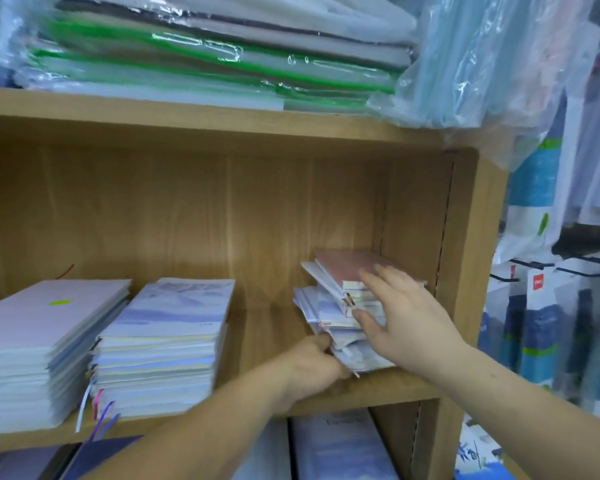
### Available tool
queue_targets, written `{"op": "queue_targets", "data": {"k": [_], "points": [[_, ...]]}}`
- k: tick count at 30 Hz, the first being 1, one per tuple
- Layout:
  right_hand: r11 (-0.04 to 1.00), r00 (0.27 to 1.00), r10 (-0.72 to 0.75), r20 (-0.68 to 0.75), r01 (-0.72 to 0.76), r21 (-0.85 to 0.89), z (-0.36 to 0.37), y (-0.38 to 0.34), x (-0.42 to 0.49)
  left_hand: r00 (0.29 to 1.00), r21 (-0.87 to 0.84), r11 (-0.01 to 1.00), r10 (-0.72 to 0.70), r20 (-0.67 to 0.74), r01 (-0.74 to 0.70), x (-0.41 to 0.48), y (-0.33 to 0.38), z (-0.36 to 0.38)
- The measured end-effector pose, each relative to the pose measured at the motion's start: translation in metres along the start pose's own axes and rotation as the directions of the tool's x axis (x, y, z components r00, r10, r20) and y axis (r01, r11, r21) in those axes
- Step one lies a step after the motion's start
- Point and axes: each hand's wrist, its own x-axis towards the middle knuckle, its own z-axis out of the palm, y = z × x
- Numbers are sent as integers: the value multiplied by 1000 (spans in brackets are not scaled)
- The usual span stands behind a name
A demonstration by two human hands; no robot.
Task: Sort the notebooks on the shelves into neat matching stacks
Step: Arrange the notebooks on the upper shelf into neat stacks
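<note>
Seemingly gripped notebooks, left hand, right hand

One wide-angle head cam looked fwd, slightly down, into wooden shelf bay, v. close up.

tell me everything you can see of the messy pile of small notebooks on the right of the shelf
The messy pile of small notebooks sits at the right end of the light wooden shelf board, near its side panel. A pink-covered notebook lies on top; below are pale blue and white covers, skewed and fanned at different angles, cream page edges showing. The left hand grips its lower left corner, while the right hand presses spread fingers against its front.
</note>
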Motion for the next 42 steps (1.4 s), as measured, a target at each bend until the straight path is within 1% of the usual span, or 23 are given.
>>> {"op": "queue_targets", "data": {"k": [1, 2, 4, 5, 6, 8, 9, 11, 13, 14, 16, 18, 21, 24, 26, 27, 30, 31, 32, 33, 36, 40, 42], "points": [[999, 998, 44, 49, -44, -2, -1, -1, 1, 996, -10, 1000, 21, -83, -22, 1, 0, -9], [996, 991, 89, 103, -88, -11, -2, 0, 3, 976, -44, 998, 27, -216, -37, 3, 3, -18], [988, 971, 153, 183, -153, -16, -1, 3, 9, 877, -87, 994, 21, -480, -71, 13, 10, -34], [984, 964, 176, 197, -178, -8, -1, 4, 13, 835, -58, 995, 36, -549, -81, 16, 15, -39], [979, 960, 199, 197, -203, 1, 0, 5, 15, 822, -31, 995, 57, -567, -90, 20, 20, -43], [970, 955, 237, 180, -242, 3, 0, 7, 18, 876, -117, 988, 37, -480, -105, 28, 35, -42], [969, 955, 245, 167, -249, 3, -1, 7, 17, 913, -187, 978, 5, -408, -89, 31, 44, -40], [974, 966, 222, 136, -226, 16, -4, 9, 13, 950, -250, 968, -47, -308, -33, 38, 59, -32], [983, 979, 160, 128, -169, 68, -5, 15, 5, 958, -257, 966, -87, -272, 15, 47, 69, -23], [981, 983, 133, 130, -149, 122, -6, 19, 3, 957, -259, 965, -107, -268, 36, 54, 71, -20], [948, 985, 126, 121, -155, 276, -8, 27, 2, 952, -325, 942, -170, -253, 82, 64, 76, -18], [892, 978, 196, 69, -207, 401, -10, 33, 4, 949, -378, 918, -217, -230, 118, 70, 80, -19], [849, 948, 318, 11, -290, 442, -10, 34, 4, 951, -485, 861, -265, -163, 157, 68, 87, -23], [808, 928, 373, 12, -331, 487, -18, 27, -7, 953, -548, 832, -230, -197, 88, 52, 91, -31], [725, 904, 418, 86, -389, 568, -31, 15, -15, 953, -571, 820, -196, -233, 29, 28, 89, -37], [644, 887, 433, 160, -429, 634, -37, 6, -18, 955, -583, 812, -186, -232, 17, 13, 86, -39], [292, 796, 430, 427, -569, 769, -48, -28, -25, 950, -598, 801, -195, -244, 11, -32, 67, -48], [196, 771, 419, 479, -592, 781, -47, -38, -26, 941, -603, 798, -201, -272, -4, -45, 61, -51], [142, 762, 403, 507, -599, 788, -46, -47, -26, 932, -601, 799, -201, -302, -22, -59, 56, -55], [125, 764, 384, 518, -599, 791, -46, -57, -26, 924, -585, 810, -199, -328, -34, -71, 51, -59], [138, 756, 347, 554, -626, 768, -44, -86, -32, 911, -519, 854, -191, -366, -30, -109, 36, -73], [197, 741, 294, 604, -665, 720, -37, -113, -61, 915, -425, 905, -197, -352, 31, -140, 11, -78], [203, 729, 319, 605, -677, 708, -37, -114, -74, 926, -387, 921, -189, -326, 51, -143, 1, -70]]}}
